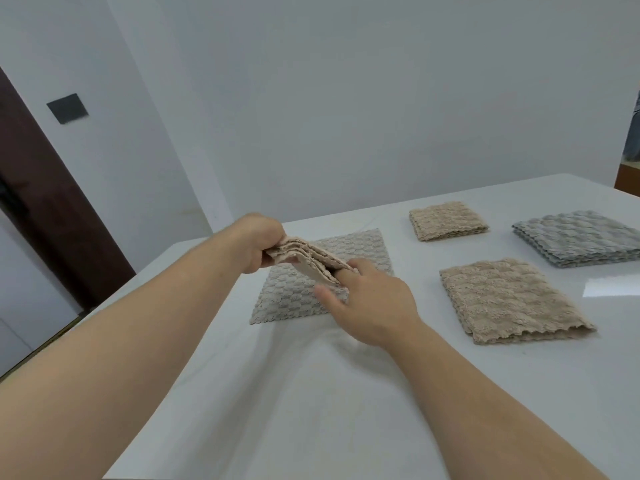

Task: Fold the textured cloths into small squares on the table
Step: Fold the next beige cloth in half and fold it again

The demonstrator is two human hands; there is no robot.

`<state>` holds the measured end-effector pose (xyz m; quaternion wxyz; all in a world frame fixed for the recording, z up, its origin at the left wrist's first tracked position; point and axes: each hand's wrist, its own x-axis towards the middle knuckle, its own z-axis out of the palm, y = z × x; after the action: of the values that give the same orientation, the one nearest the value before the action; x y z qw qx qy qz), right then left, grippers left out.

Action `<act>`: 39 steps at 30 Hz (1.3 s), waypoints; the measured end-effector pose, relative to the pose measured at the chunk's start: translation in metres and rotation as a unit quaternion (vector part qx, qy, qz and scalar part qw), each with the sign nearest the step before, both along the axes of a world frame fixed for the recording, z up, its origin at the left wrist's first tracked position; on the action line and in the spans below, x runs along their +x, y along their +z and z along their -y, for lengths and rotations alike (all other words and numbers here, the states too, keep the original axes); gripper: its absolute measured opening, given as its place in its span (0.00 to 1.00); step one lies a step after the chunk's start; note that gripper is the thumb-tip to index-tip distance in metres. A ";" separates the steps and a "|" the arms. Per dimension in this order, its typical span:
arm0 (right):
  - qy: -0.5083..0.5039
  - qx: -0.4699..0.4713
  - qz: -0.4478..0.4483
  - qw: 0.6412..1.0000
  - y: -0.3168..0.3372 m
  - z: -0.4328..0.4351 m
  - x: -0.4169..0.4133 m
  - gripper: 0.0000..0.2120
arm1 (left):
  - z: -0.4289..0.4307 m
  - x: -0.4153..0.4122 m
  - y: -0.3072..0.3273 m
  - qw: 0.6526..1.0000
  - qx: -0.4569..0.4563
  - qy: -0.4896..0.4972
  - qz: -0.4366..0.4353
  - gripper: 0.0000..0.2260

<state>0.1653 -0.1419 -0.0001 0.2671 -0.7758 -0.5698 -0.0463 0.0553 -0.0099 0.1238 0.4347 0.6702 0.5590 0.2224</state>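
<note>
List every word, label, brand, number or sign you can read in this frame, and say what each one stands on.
None: no readable text anywhere in this frame.
The folded beige cloth held by the left hand and right hand shows no tag or print.
The cloths lying on the table show only woven texture.
The dark wall plate is blank and slightly blurred.
</note>
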 end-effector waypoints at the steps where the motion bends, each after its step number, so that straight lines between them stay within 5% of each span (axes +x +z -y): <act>1: -0.006 0.006 0.023 1.000 -0.002 -0.001 0.000 0.26 | 0.001 -0.003 0.003 1.000 -0.018 -0.001 0.001 0.10; 8: 0.050 0.083 0.026 0.995 -0.013 -0.011 0.005 0.15 | 0.000 -0.016 -0.005 0.999 -0.052 -0.016 0.001 0.12; 14: 0.097 0.141 -0.209 0.963 -0.011 -0.008 0.001 0.12 | -0.003 -0.020 -0.006 0.999 0.041 -0.026 0.024 0.10; 19: 0.045 0.171 -0.258 0.950 -0.002 -0.006 0.001 0.12 | 0.012 -0.024 0.004 0.988 0.133 -0.085 -0.003 0.13; 22: 0.007 0.232 -0.404 0.885 0.004 -0.005 0.001 0.13 | 0.022 -0.026 0.008 0.967 0.201 -0.151 -0.041 0.15; 28: 0.038 0.146 -0.743 0.652 0.015 -0.008 0.006 0.20 | 0.030 -0.030 0.002 0.960 0.158 -0.230 0.014 0.16; 30: 0.056 0.135 -0.761 0.632 0.012 -0.009 0.003 0.23 | 0.031 -0.031 -0.007 0.961 0.130 -0.242 0.036 0.16; 35: 0.021 0.162 -0.705 0.690 0.003 -0.012 0.001 0.19 | 0.026 -0.034 -0.039 0.965 0.137 -0.221 0.037 0.16; 39: -0.079 0.142 -0.522 0.838 -0.004 -0.017 -0.003 0.25 | 0.024 -0.034 -0.065 0.967 0.158 -0.195 0.036 0.15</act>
<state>0.1625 -0.1251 -0.0044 0.6272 -0.6810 -0.2702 0.2641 0.0217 -0.0339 0.0583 0.3775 0.8181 0.3595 0.2430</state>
